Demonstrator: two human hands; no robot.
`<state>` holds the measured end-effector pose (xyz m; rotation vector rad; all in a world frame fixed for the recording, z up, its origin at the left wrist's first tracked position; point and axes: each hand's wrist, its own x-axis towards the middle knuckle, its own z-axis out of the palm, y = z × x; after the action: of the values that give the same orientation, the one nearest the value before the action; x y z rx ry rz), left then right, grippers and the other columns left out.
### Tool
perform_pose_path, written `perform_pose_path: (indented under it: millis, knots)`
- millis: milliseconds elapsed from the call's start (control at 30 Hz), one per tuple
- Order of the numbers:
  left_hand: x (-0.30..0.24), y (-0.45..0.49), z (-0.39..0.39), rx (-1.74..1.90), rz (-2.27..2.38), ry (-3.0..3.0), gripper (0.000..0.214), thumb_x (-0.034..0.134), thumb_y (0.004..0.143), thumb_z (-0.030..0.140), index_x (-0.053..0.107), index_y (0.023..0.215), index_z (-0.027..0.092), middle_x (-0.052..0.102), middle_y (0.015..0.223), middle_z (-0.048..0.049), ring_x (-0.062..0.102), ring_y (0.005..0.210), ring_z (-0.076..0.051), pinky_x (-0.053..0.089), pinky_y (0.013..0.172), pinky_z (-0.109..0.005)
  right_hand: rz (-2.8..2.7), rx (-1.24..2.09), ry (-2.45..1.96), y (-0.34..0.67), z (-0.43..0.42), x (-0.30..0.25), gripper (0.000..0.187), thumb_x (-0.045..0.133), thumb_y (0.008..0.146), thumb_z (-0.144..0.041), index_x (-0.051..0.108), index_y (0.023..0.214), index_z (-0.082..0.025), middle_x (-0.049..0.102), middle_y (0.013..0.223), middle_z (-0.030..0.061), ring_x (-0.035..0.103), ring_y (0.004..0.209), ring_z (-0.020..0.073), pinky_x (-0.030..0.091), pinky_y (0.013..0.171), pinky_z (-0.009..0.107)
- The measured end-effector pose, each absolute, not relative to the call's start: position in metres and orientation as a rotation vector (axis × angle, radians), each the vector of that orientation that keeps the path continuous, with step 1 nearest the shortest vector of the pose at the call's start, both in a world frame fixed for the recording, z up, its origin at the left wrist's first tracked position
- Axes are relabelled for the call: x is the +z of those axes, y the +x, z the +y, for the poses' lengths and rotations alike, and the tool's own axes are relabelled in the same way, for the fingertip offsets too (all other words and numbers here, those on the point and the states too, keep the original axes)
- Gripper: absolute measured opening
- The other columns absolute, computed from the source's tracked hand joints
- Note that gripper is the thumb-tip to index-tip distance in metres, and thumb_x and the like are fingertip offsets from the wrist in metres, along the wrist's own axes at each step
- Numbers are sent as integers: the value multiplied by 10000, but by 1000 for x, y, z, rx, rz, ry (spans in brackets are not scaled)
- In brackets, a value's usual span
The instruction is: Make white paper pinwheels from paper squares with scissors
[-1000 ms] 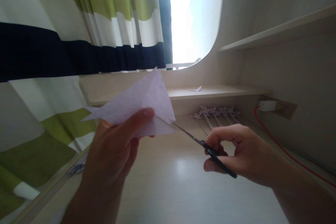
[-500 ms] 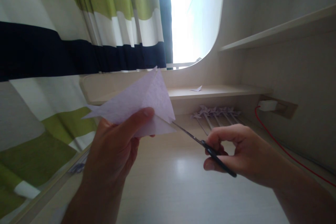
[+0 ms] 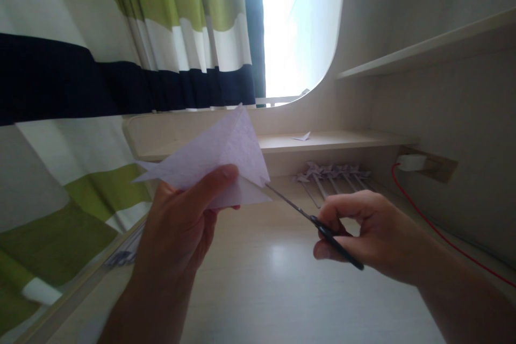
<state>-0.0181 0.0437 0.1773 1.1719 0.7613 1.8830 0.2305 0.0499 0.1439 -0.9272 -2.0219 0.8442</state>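
Note:
A pale purple sheet of paper (image 3: 201,156) is held up above the desk, with slits running in from its corners. My left hand (image 3: 181,215) pinches it, thumb on top and fingers underneath. My right hand (image 3: 358,231) is closed around the black handles of a pair of scissors (image 3: 326,231). The thin blades point up and left, their visible part ending at the paper's right corner, by a slit. How far the blades reach past the paper's edge is hard to make out.
Several paper pinwheels on sticks (image 3: 330,172) lie at the back of the desk (image 3: 258,279). A small folded paper piece (image 3: 302,136) rests on the ledge above. On the right, a white plug (image 3: 411,162) with a red cable (image 3: 427,220) sits in the wall. Patterned curtains (image 3: 161,37) hang at left.
The paper and my left hand have shifted slightly to the right. My right hand and the scissors have stayed almost in place.

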Motion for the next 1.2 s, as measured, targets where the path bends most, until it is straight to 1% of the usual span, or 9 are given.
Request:
perform_pose_path:
  millis: [167, 333, 467, 633, 833, 933, 1033, 1100, 1200]
  knots:
    - [176, -22, 49, 1925, 780, 1178, 146, 875, 711, 181, 753, 770, 237, 676, 721, 42, 615, 620, -127, 534, 462, -186, -2042, 971, -1060, 236, 62, 139, 244, 894, 765, -342, 702, 722, -198, 671, 639, -34, 567, 572, 99, 407, 504, 196]
    - [176, -29, 54, 1798, 850, 1252, 165, 886, 701, 242, 763, 798, 189, 690, 765, -15, 631, 647, -156, 527, 439, -201, -2190, 1052, -1365, 221, 88, 113, 340, 849, 760, -461, 649, 729, -187, 736, 652, 15, 621, 580, 136, 389, 471, 209]
    - [175, -31, 56, 1619, 897, 1293, 192, 886, 694, 295, 777, 781, 164, 706, 737, -40, 626, 606, -161, 530, 436, -216, -2466, 951, -1582, 198, 103, 78, 93, 701, 775, -260, 720, 814, -179, 770, 675, 38, 668, 579, 154, 411, 475, 213]
    - [171, -32, 60, 1475, 945, 1327, 211, 877, 691, 300, 785, 829, 168, 717, 706, -23, 625, 573, -146, 517, 457, -204, -2571, 1007, -1605, 178, 105, 41, 123, 687, 646, -206, 755, 744, -176, 696, 563, 30, 627, 491, 177, 384, 440, 229]
    - [166, -40, 62, 1246, 992, 1431, 182, 852, 753, 343, 805, 824, 182, 746, 707, -47, 670, 573, -159, 540, 517, -223, -2556, 1139, -1494, 177, 106, 30, 147, 808, 598, -265, 737, 682, -167, 646, 523, 3, 615, 469, 164, 390, 445, 221]
    - [165, -42, 62, 1149, 1027, 1424, 182, 856, 733, 333, 816, 816, 175, 761, 720, -83, 703, 569, -205, 544, 486, -255, -2433, 1168, -1359, 190, 114, 49, 222, 750, 766, -361, 704, 708, -152, 689, 618, 23, 631, 503, 136, 444, 489, 217]
    - [165, -40, 63, 1003, 1000, 1431, 179, 869, 694, 285, 834, 829, 174, 783, 741, -117, 748, 615, -259, 594, 534, -305, -2161, 1064, -1204, 207, 121, 78, 418, 509, 990, -535, 663, 914, -153, 734, 840, 64, 680, 655, 122, 525, 601, 224]
    - [163, -38, 64, 897, 965, 1485, 167, 867, 699, 269, 846, 840, 181, 795, 753, -124, 762, 636, -264, 604, 557, -302, -1757, 1150, -911, 215, 118, 95, 447, 626, 941, -602, 638, 918, -156, 729, 812, 58, 690, 640, 135, 568, 605, 253]
    - [161, -36, 66, 729, 948, 1580, 159, 840, 758, 302, 858, 875, 194, 819, 832, -139, 777, 681, -271, 613, 578, -313, -1543, 1217, -653, 217, 101, 112, 339, 781, 884, -484, 661, 1001, -189, 743, 834, 17, 706, 652, 135, 594, 592, 252]
